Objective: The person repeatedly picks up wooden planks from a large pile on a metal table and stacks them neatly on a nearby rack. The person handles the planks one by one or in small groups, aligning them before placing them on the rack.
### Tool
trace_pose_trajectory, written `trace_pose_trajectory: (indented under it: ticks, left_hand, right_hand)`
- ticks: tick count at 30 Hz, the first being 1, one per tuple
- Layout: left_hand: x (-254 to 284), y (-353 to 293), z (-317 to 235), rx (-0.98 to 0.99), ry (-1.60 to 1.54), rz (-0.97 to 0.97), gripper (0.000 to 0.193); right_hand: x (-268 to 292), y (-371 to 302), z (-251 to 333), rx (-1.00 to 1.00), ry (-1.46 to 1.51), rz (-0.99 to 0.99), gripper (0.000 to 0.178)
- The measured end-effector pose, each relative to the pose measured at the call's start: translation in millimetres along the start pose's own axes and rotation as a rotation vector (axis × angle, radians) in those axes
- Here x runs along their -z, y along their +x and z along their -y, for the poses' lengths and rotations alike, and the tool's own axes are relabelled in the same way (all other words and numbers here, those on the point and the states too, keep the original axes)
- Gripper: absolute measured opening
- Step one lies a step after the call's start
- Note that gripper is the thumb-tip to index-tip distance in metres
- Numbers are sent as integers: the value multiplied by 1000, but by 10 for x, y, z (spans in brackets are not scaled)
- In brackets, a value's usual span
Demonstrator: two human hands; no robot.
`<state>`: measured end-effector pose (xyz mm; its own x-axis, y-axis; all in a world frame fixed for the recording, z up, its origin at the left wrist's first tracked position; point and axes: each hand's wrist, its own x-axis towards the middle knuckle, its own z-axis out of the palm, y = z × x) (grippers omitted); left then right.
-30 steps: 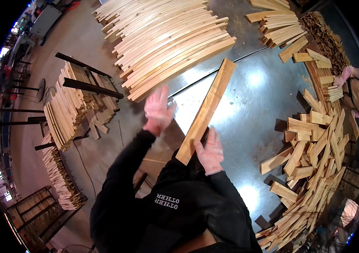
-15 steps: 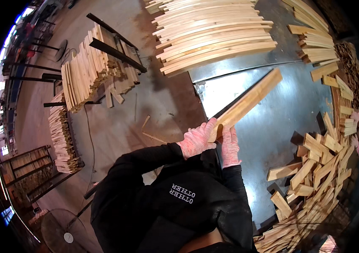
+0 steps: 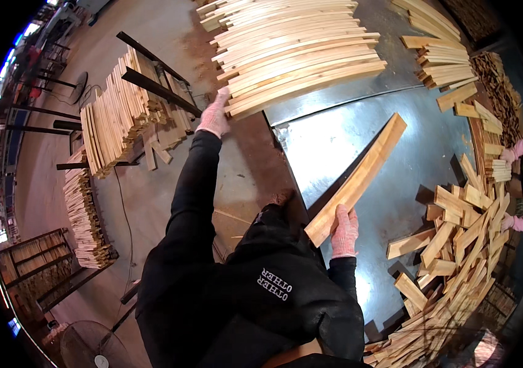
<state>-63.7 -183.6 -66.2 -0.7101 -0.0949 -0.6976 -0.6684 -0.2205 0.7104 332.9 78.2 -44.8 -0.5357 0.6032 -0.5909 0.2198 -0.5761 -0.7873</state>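
Note:
In my gloved right hand (image 3: 345, 233) is a wooden board (image 3: 362, 181), gripped near its lower end. The board slants up and away over the shiny metal table (image 3: 396, 208), its far end pointing right. My left hand (image 3: 215, 115), in a pink-white glove, is stretched far forward at the left end of a row of wooden strips (image 3: 301, 58). Its fingers look extended, beside or against the end of the nearest strips; whether they touch is hard to tell. The strips lie side by side across the table's far part.
A jumbled heap of short wood pieces (image 3: 451, 227) covers the table's right side. Stacked strips (image 3: 114, 116) rest on a black metal rack (image 3: 160, 86) at left. Another person's gloved hands (image 3: 519, 222) work at the right edge. A fan (image 3: 92, 343) stands at lower left.
My left hand has let go of the board and reached forward to the strip row. My right hand keeps the board, its near end now lower. The view has shifted slightly.

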Motion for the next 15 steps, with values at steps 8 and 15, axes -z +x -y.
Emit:
trace_pose_trajectory:
  ticks: [8, 15]
  left_hand:
    - [104, 90, 112, -139, 44, 261, 55]
    - [457, -366, -364, -348, -176, 139, 29]
  right_hand:
    - [-132, -82, 7, -72, -254, -75, 56]
    - [-80, 217, -296, 66, 52, -48, 51]
